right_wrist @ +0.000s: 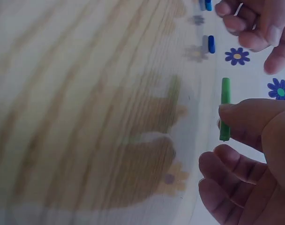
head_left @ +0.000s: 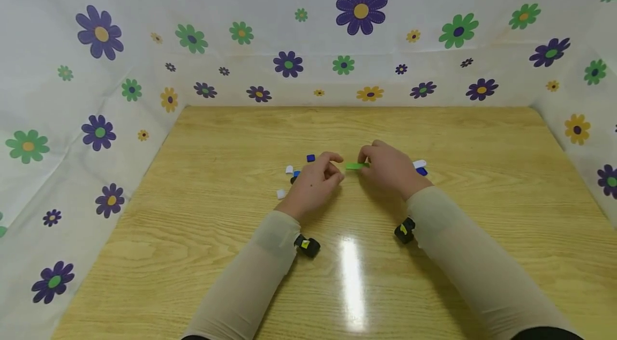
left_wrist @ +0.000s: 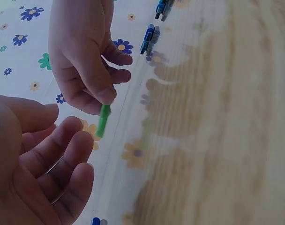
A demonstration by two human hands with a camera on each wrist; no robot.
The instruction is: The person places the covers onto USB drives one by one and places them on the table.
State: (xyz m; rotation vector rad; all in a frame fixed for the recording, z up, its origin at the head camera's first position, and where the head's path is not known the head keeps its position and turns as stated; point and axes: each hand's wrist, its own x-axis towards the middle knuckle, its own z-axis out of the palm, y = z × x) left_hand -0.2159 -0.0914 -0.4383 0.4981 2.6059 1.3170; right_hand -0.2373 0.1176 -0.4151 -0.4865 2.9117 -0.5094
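Observation:
My right hand (head_left: 388,168) pinches a narrow green stick-like piece (head_left: 354,166) between thumb and forefinger, just above the tabletop. In the right wrist view the green piece (right_wrist: 225,91) stands out beyond both sides of the thumb tip; its exact kind cannot be told. To the left of it, my left hand (head_left: 315,182) holds nothing, its fingers loosely bent with a gap between thumb and forefinger. The left fingertips point toward the green piece without touching it. In the left wrist view the fingers of the left hand (left_wrist: 53,164) are spread beside the green piece (left_wrist: 103,123).
Beside the left hand lie small cap-like pieces: a dark blue one (head_left: 310,158), a white one (head_left: 289,170), another white one (head_left: 281,194) and a partly hidden blue one (head_left: 296,174). Past the right hand are a white piece (head_left: 420,164) and a blue piece (head_left: 422,171).

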